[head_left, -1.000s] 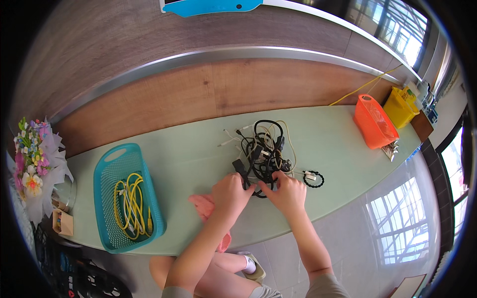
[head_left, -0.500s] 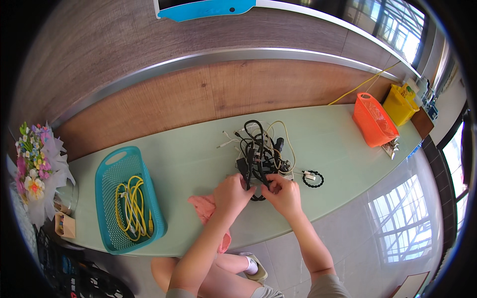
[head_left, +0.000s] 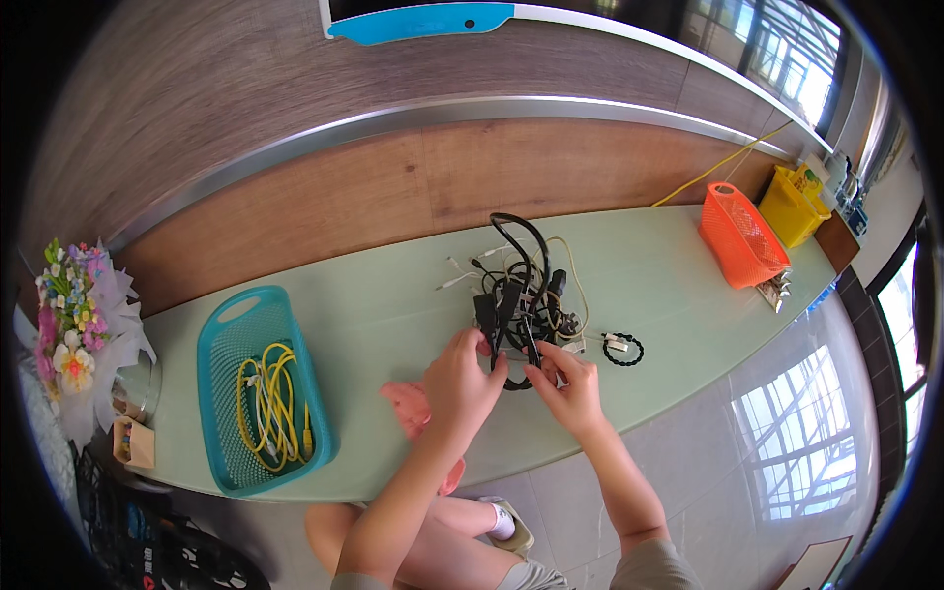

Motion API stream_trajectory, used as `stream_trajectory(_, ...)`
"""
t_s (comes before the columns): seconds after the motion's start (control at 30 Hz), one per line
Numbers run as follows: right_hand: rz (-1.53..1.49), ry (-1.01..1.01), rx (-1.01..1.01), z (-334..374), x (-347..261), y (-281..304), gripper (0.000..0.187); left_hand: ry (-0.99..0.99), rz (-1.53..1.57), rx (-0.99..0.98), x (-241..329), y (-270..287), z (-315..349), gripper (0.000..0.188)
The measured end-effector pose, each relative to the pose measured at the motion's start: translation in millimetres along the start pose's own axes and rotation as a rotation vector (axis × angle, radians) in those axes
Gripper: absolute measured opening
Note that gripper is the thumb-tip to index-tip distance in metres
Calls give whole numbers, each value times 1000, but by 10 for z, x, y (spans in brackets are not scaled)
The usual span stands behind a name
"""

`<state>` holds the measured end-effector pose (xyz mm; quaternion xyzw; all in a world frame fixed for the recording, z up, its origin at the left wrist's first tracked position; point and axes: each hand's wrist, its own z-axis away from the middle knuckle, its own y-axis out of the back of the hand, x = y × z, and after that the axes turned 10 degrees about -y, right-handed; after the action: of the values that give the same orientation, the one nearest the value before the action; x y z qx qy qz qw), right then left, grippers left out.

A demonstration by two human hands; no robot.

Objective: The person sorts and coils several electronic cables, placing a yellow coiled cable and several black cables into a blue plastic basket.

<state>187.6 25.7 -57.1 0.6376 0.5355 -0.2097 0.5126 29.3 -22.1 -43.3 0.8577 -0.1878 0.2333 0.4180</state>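
Lying near the table's (head_left: 393, 285) front edge, a pink cloth (head_left: 404, 404) showed; just past it the left hand (head_left: 462, 382) and right hand (head_left: 567, 386), fingers narrow, both pinched black cable (head_left: 532, 337); it looped up over a tangle of cords (head_left: 558, 285) on the table; a teal basket (head_left: 322, 423) holding yellow cables (head_left: 280, 413) stood to the left; farther off, to the right, an orange basket (head_left: 737, 251) stood beside a yellow bin (head_left: 790, 211).

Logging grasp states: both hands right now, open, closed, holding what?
Left hand: closed, pinching black cable.
Right hand: closed, pinching black cable too; can't tell whether it's the same one.
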Motion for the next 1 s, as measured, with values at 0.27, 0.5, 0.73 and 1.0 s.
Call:
stream_trajectory(0.27,-152,-2,-111,115,-197,-97,30,-38,-138,46,186,513,226,27)
stream_trajectory(0.5,-296,-22,-195,249,-850,-280,25,-91,-79,194,289,1245,451,29)
stream_trajectory(0.73,-435,-81,-469,353,-1433,-565,26,55,-138,169,249,1996,754,33)
stream_trajectory(1.0,-374,3,-683,348,-1689,-1101,28,140,-52,245,-61,2470,973,39)
